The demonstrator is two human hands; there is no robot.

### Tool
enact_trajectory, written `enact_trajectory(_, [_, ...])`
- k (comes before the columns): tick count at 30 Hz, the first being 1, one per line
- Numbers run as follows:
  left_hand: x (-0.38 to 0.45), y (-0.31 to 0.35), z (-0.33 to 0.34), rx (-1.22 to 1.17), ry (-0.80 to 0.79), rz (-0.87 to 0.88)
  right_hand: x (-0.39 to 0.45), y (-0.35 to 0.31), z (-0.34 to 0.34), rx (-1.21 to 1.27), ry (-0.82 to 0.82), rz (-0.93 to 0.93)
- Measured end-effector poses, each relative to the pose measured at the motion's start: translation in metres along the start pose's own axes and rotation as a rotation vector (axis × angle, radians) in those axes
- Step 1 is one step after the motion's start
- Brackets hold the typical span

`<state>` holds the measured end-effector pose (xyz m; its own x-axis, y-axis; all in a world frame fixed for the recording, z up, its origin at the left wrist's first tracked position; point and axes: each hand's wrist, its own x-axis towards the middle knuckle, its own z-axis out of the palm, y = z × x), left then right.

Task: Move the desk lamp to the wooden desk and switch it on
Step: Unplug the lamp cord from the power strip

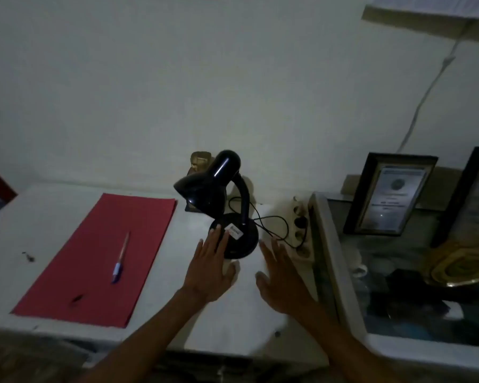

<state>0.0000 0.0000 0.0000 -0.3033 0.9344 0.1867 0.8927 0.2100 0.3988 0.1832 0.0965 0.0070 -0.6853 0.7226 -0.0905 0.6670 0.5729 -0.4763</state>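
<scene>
A black desk lamp (227, 200) with a bent neck and a round base stands on a white tabletop (233, 308) near the wall, and its shade is dark. Its black cord (274, 219) loops to the right to a white power strip (302, 230). My left hand (209, 269) is flat with fingers apart, and its fingertips rest on the left side of the lamp's base. My right hand (280, 280) hovers open just right of the base, apart from it. Neither hand grips anything.
A red folder (94, 258) with a pen (121, 258) on it lies left of the lamp. A glass-topped case (340, 272) adjoins on the right, carrying two framed certificates (390, 194). A small brown object (201, 161) stands behind the lamp. The room is dim.
</scene>
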Motion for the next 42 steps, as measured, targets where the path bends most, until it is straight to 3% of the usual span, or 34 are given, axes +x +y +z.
enact_trajectory(10, [0.05,0.002,0.003,-0.025,-0.086,-0.186,0.033,-0.008,-0.026,0.045,-0.095,-0.052])
enact_trajectory(16, [0.052,-0.002,0.022,0.02,-0.172,-0.217,0.053,0.004,-0.044,-0.189,0.207,-0.076])
enact_trajectory(20, [0.05,0.013,0.037,0.064,-0.097,-0.228,0.073,0.024,-0.076,-0.347,0.244,-0.001])
enact_trajectory(25, [0.036,0.069,0.046,0.072,0.028,-0.211,0.085,0.046,-0.099,-0.343,0.108,0.097])
enact_trajectory(29, [0.048,0.109,0.052,-0.111,0.189,-0.136,0.094,0.049,-0.117,-0.267,0.029,0.1])
enact_trajectory(31, [0.061,0.122,0.056,-0.26,0.16,-0.056,0.101,0.049,-0.126,-0.346,0.004,0.066])
enact_trajectory(34, [0.083,0.132,0.065,-0.217,0.061,0.021,0.108,0.052,-0.137,-0.511,0.002,0.012])
enact_trajectory(38, [0.101,0.128,0.084,-0.15,-0.191,-0.056,0.112,0.056,-0.14,-0.638,-0.04,-0.033])
enact_trajectory(42, [0.102,0.125,0.089,-0.108,-0.164,-0.052,0.113,0.06,-0.137,-0.655,-0.01,-0.072])
